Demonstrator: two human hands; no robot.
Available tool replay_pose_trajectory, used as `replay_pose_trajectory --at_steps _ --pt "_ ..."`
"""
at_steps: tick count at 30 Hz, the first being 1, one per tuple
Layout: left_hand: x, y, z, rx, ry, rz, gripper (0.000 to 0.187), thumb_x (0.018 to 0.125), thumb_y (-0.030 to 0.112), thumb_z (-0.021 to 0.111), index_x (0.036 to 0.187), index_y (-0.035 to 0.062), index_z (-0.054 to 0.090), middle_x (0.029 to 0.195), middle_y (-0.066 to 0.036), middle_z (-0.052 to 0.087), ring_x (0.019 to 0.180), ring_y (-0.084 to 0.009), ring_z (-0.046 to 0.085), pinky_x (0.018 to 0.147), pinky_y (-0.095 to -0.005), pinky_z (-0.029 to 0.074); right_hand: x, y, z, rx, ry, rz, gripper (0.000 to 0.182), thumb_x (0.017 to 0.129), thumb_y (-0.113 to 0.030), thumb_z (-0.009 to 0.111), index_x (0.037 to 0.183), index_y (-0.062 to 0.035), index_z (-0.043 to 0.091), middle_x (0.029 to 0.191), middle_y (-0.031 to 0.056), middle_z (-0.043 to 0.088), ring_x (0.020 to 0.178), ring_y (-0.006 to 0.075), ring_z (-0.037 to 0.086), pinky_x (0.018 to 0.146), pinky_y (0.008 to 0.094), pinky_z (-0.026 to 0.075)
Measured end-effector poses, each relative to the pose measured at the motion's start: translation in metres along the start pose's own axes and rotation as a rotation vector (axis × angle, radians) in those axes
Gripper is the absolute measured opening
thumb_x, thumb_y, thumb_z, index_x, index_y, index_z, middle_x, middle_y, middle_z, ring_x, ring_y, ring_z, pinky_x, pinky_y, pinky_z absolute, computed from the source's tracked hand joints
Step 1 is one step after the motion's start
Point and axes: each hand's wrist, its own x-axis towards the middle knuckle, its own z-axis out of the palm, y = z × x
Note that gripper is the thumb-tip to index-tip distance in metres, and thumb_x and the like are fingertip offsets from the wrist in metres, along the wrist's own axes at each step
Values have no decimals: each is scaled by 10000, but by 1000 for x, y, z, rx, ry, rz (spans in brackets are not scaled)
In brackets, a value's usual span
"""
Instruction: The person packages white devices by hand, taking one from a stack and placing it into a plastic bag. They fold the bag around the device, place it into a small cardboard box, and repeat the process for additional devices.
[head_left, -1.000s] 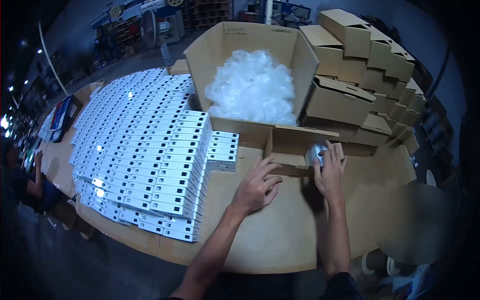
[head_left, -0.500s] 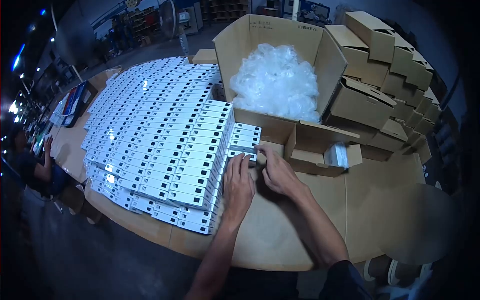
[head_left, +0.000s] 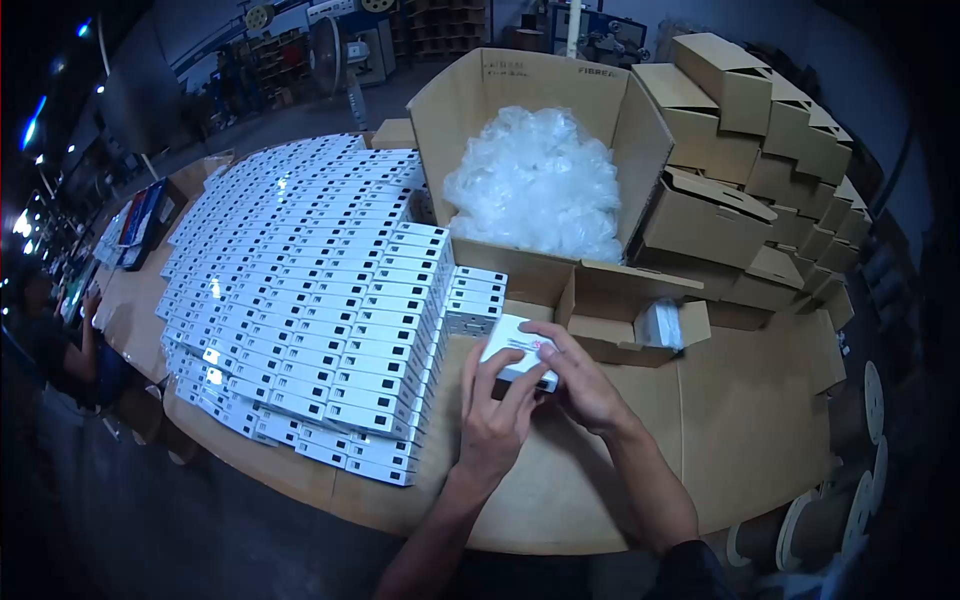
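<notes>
Both hands hold a small white box (head_left: pixel 513 346) with faint print on its top, just above the cardboard-covered table. My left hand (head_left: pixel 492 425) grips it from the left and near side, fingers curled over its top. My right hand (head_left: pixel 583 385) closes on the right side, with fingertips on the upper face. To the left rise rows of stacked white boxes (head_left: pixel 330 290), each with a dark square on its end. A lower, shorter stack of the same boxes (head_left: pixel 478 290) stands just beyond my hands.
A big carton (head_left: pixel 645 160) holds crumpled clear plastic bags (head_left: pixel 540 185). In front of it, an open small carton (head_left: pixel 610 335) contains a plastic-wrapped white pack (head_left: pixel 660 325). Brown cartons (head_left: pixel 710 220) pile up at the right. Another person (head_left: pixel 70 340) sits at far left.
My hands have drawn back from the short stack and brought one white box toward me. That stack is now lower at its near end. The camera view has shifted slightly.
</notes>
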Motion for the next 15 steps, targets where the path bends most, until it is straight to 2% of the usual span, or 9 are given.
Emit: replay_pose_trajectory --at_steps 3,4,7,8,9,11,12,13,15 --pt "37 16 -15 -78 -135 5 430 766 -69 766 1159 100 731 1313 -126 565 1250 -372 548 972 -455 509 0 -21 -14 175 -22 -18 255 1107 -208 479 1315 -77 550 1056 77 661 931 156 678 765 305 614" --pt "58 27 -28 -175 -183 -82 397 793 -47 747 1166 85 721 1260 -134 619 1153 -315 627 911 -401 534 3 -26 -19 235 -42 -46 214 1100 -165 492 1259 -52 580 1079 84 659 975 163 675 779 305 627" --pt "118 -3 -32 -265 -212 -213 320 843 -11 711 1157 56 716 1126 -149 692 972 -280 697 824 -364 553 13 -49 -27 194 -24 -153 183 1092 -93 492 1150 13 630 1094 107 648 1003 194 678 804 346 663" --pt "142 -21 -20 -230 -93 -171 269 863 13 702 1130 42 724 1043 -152 717 895 -270 709 788 -348 554 20 -63 -27 2 50 -158 209 1095 -77 474 1106 33 651 1090 110 640 977 203 684 829 358 671" --pt "164 -45 -1 -195 27 -133 223 883 37 693 1102 27 732 960 -154 743 818 -260 720 752 -332 555 29 -71 -29 -126 94 -178 230 1080 -45 465 1092 39 679 1088 109 640 953 170 682 754 307 648" --pt "205 -84 40 -118 33 -188 180 880 112 731 1028 15 764 906 -180 761 843 -306 742 789 -358 572 54 -84 -44 -538 196 -380 237 1024 -8 488 1074 7 718 1056 135 642 922 157 684 680 296 590" --pt "211 -92 56 8 -47 -219 187 870 136 748 1011 15 770 898 -186 762 850 -318 746 802 -372 576 60 -99 -45 -878 331 -495 261 946 3 524 1064 -47 750 1036 174 631 908 210 691 714 347 550" --pt "219 -96 71 133 -124 -248 198 860 160 764 994 15 775 890 -192 763 858 -330 750 815 -386 581 68 -105 -46 -948 420 -592 260 903 -16 569 1064 -83 761 1042 203 621 967 310 676 854 414 536" --pt "227 -114 95 226 -260 -290 228 840 198 792 975 14 781 887 -203 763 873 -350 753 842 -412 586 89 -115 -53 -1015 452 -727 232 886 -60 613 1062 -81 762 1103 223 622 1067 373 646 965 455 505"
